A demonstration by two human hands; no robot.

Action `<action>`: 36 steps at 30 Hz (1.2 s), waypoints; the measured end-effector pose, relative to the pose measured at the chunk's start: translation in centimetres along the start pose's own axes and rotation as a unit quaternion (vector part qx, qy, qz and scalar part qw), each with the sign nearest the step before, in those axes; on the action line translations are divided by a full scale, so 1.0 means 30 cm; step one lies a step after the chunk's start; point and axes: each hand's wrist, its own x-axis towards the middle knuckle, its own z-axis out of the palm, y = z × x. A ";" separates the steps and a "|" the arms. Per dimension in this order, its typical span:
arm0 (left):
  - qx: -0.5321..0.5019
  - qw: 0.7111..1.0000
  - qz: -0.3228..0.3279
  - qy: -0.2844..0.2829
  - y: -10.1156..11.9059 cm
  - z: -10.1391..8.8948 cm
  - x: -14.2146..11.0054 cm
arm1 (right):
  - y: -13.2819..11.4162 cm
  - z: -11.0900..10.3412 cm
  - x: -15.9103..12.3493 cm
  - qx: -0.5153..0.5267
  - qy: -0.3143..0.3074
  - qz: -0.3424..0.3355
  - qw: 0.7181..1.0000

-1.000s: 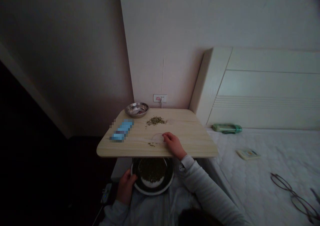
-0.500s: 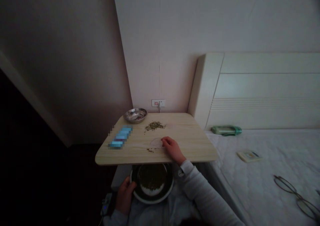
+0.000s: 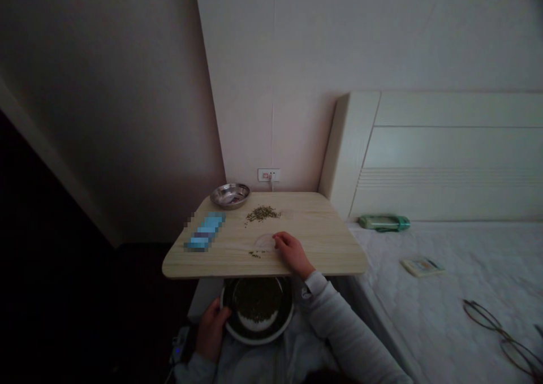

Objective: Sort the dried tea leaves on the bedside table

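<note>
My left hand point(image 3: 211, 328) grips the left rim of a round bowl point(image 3: 258, 339) below the table's front edge. Dark green seeds or beans cover much of the bowl's pale bottom. Over the tabletop, my right hand point(image 3: 293, 254) pinches the right edge of a clear, thin round piece point(image 3: 263, 242), perhaps a plastic lid. A few loose greenish seeds point(image 3: 255, 254) lie just in front of that piece. Farther back, a larger heap of the same seeds point(image 3: 262, 214) is spread on the wood.
The light wooden table point(image 3: 326, 242) bears a steel bowl point(image 3: 230, 196) at back left and a blurred-out blue phone-like object point(image 3: 206, 231). On the bed point(image 3: 428, 237) to the right are a green bottle point(image 3: 384, 222), a small flat pack point(image 3: 422, 266) and glasses point(image 3: 483, 314).
The view has shifted very slightly. Both hands keep their hold, and the clear round piece and the bowl stay in nearly the same places.
</note>
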 end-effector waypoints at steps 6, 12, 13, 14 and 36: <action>-0.008 1.000 -0.004 0.009 0.019 0.009 -0.011 | 0.001 0.000 -0.001 0.000 0.006 -0.001 1.000; 0.009 1.000 -0.002 0.005 0.002 0.001 -0.003 | -0.001 0.001 0.000 0.008 0.006 0.001 1.000; 0.009 1.000 0.002 0.002 -0.002 -0.001 -0.001 | 0.000 0.002 0.000 0.009 0.008 0.001 1.000; 0.008 1.000 0.005 -0.007 -0.006 -0.002 0.001 | 0.000 0.002 0.001 0.010 0.009 0.003 1.000; 0.002 1.000 -0.008 -0.008 0.011 0.006 -0.006 | 0.004 0.006 0.006 0.045 0.004 0.002 0.999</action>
